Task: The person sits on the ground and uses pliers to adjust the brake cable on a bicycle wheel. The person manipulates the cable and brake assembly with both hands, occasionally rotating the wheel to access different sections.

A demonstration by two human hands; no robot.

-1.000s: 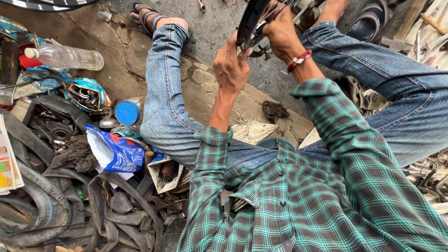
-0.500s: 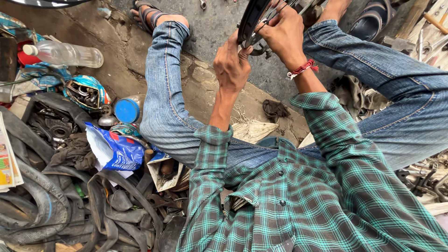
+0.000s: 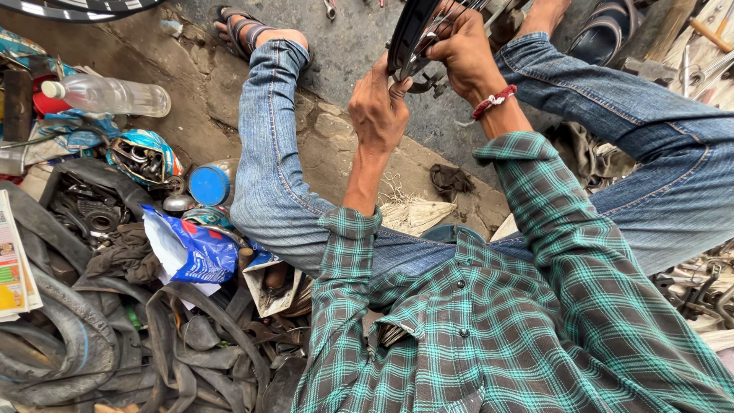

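A black bicycle wheel rim (image 3: 405, 34) with thin spokes stands on edge between my knees at the top of the view. My left hand (image 3: 376, 107) presses against the rim's lower edge, fingers curled on it. My right hand (image 3: 462, 50), with a red thread band at the wrist, grips the spokes and a small metal part near the rim. I sit on the ground in blue jeans and a green checked shirt. Both sandalled feet rest on the concrete beyond the wheel.
Old black tyres and inner tubes (image 3: 84, 336) pile up at lower left. A clear plastic bottle (image 3: 115, 95), a blue lid (image 3: 208, 185), a blue and white bag (image 3: 195, 252) and a helmet-like shell (image 3: 145, 157) lie left. Metal scrap (image 3: 699, 287) sits right.
My hands stay on the rim; the wheel and both hands have shifted slightly, the left hand sliding a little along the rim's edge.
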